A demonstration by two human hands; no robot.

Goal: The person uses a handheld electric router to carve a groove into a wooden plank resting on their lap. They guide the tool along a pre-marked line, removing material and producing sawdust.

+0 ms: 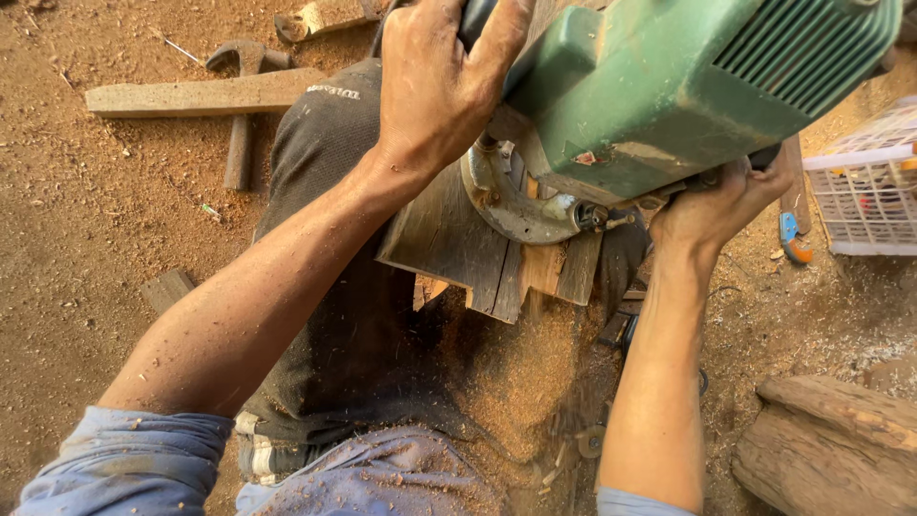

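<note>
A green plastic-bodied power saw with a round metal blade guard [669, 96] is held in both hands over a weathered grey-brown wooden board [478, 248]. The left hand [444, 81] is wrapped shut around the dark top handle, fingers curled over it. The right hand [716, 205] is cupped under the saw's rear underside, fingers closed against the housing; how tightly it grips cannot be told, as the fingertips are hidden. The saw lies just ahead of and above the hands, its long axis running from lower left to upper right, vent grille at the far right end. The blade guard [511, 196] sits on the board's near edge, touching it, between the two forearms. The left hand is nearer the guard; the right is nearer the motor end.

The board appears to rest across the person's knee in dark trousers [334, 191], though the support beneath is hidden. A pile of orange sawdust [521, 382] lies directly below the board's cut edge.

The floor is bare earth covered with sawdust [95, 287]. A pale wooden batten [201, 96] lies at upper left, laid across a rusty claw hammer [241, 115]. A white plastic mesh basket [864, 186] stands at the right edge, a blue-and-orange tool [791, 237] just beside it. A rough log [831, 444] lies at lower right. Blue sleeves [134, 463] are dusted with chips.
</note>
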